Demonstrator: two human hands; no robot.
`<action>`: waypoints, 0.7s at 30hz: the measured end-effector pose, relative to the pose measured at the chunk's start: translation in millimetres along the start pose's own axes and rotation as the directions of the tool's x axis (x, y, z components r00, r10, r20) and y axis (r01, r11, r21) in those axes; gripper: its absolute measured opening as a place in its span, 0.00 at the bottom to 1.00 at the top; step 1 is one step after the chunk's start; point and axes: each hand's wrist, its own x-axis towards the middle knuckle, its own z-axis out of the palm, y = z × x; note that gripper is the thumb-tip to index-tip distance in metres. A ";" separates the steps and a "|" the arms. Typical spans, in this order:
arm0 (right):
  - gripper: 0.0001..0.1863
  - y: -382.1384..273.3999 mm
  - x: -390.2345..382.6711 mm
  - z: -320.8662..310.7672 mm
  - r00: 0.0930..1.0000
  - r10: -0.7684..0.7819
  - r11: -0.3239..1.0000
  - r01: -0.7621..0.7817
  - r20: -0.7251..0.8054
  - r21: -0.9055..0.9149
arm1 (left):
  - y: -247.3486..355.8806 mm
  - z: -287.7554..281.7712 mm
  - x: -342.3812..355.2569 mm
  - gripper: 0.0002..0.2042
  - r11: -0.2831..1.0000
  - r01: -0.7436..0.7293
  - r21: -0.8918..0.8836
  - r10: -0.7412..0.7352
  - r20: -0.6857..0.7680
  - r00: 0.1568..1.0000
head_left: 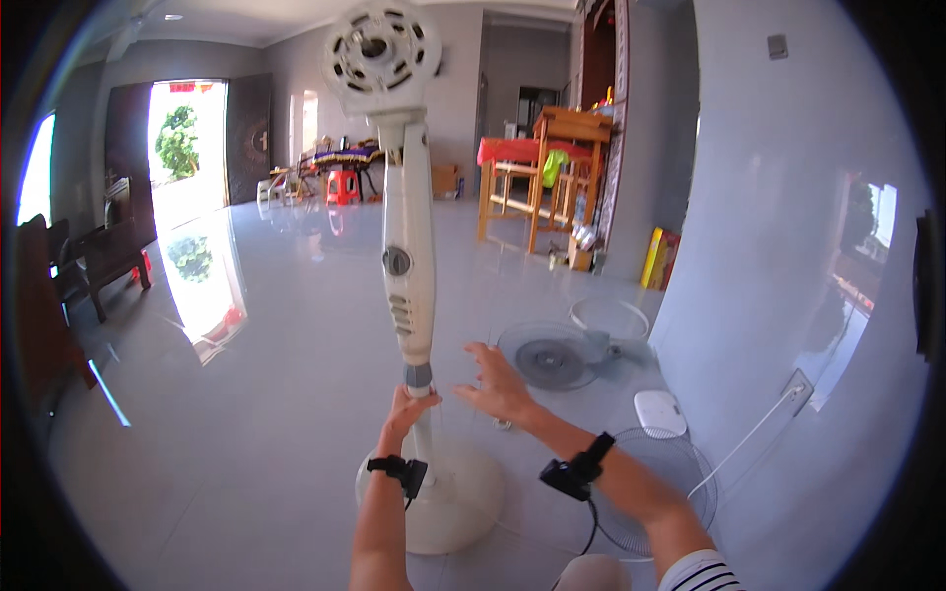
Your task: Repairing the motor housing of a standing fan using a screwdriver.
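Note:
A white pedestal fan stand without its blades and grilles stands upright before me. Its column [407,227] carries a dial and a row of buttons, and the bare motor head [381,61] sits on top. My left hand [402,410] is closed around the pole just below the grey collar [419,376]. To the right of the pole my right hand [501,386] hovers, fingers spread, holding nothing. The round white base [453,507] rests on the floor under my left forearm. Black devices are strapped to both wrists.
On the floor at right lie a round wire grille [547,340] with grey fan parts, a white ring [645,320], a white flat box [658,414] and another wire grille [690,463]. A white cord [744,457] runs to a wall socket [800,392]. Wooden furniture [537,182] stands farther back.

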 end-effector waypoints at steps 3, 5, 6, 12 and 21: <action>0.30 33.6 -38.5 -26.4 0.927 0.055 0.995 -0.083 0.371 0.060 | 1.7 4.1 -0.8 0.06 0.997 -0.054 -0.052 0.056 0.045 0.997; 0.25 63.1 -72.4 -44.8 0.769 0.061 0.970 -0.197 0.637 0.144 | -2.1 9.7 4.1 0.07 0.994 -0.070 -0.085 0.072 0.016 0.997; 0.23 73.6 -89.6 -49.5 0.724 0.035 0.958 -0.221 0.689 0.184 | -6.4 -1.1 7.0 0.08 0.997 -0.081 -0.002 0.081 0.032 0.996; 0.18 132.9 -197.4 -88.5 0.665 0.307 0.912 -0.409 0.681 -0.012 | 4.2 -33.4 35.8 0.13 0.975 -0.097 0.199 0.069 0.143 0.987; 0.10 176.4 -356.6 -7.1 0.149 0.398 0.678 -0.713 0.905 -0.180 | 1.4 -42.9 43.5 0.13 0.971 0.082 0.224 -0.134 0.232 0.963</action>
